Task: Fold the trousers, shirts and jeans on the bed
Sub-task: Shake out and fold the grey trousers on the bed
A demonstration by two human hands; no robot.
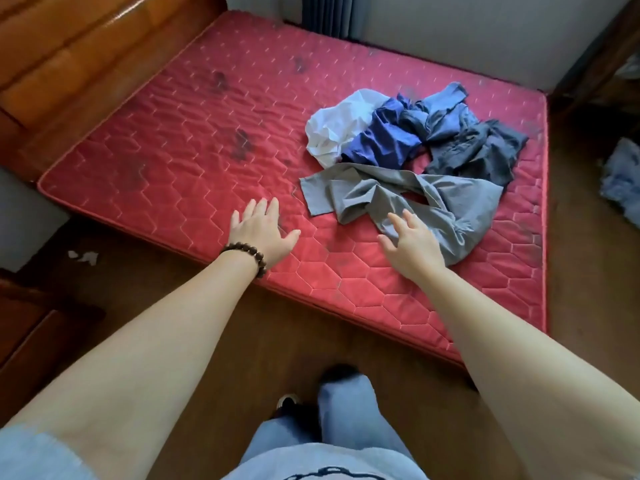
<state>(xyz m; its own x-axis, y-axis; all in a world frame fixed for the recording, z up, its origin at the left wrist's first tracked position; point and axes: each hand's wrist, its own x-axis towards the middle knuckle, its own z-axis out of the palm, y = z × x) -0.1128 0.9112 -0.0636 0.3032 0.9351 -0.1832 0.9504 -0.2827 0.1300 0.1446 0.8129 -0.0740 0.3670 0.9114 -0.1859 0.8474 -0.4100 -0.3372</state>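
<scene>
A heap of crumpled clothes lies on the right half of a red quilted mattress (180, 161). Nearest me is a pair of grey trousers (446, 202), spread loosely. Behind it lie a white shirt (332, 129), a dark blue garment (384, 140), a light blue garment (443, 112) and a dark grey one (481, 150). My right hand (412, 244) is open, its fingertips over the near edge of the grey trousers. My left hand (259, 230), with a bead bracelet on the wrist, lies flat and open on bare mattress left of the trousers.
A wooden headboard (69, 53) runs along the left. The mattress edge is close to my legs, with brown floor below. Another pile of pale blue cloth (623, 181) lies on the floor at the right. A dark curtain (329, 12) hangs at the back wall.
</scene>
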